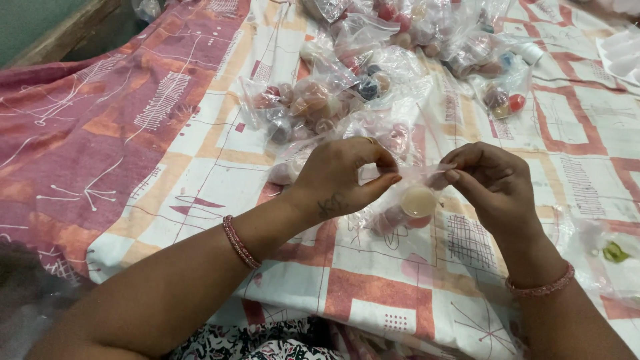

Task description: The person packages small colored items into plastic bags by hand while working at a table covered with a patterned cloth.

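**Both hands pinching top of one clear bag**

While both hands meet mid-frame, left hand (343, 180) is curled nearly closed, thumb + fingertips pinched on top edge of a small clear plastic bag (408, 200). Right hand (490, 180) same: fingers bent in, tips nipping the opp. side of that edge. Bag hangs between/below the hands, just above patterned pink-orange-white cloth (200, 173); inside it a small round pale-lidded pot (419, 200) + pinkish items, details blurred. Pile of similar filled bags (373, 80) lies further back on cloth, well apart from hands. Beaded bracelets on both wrists.
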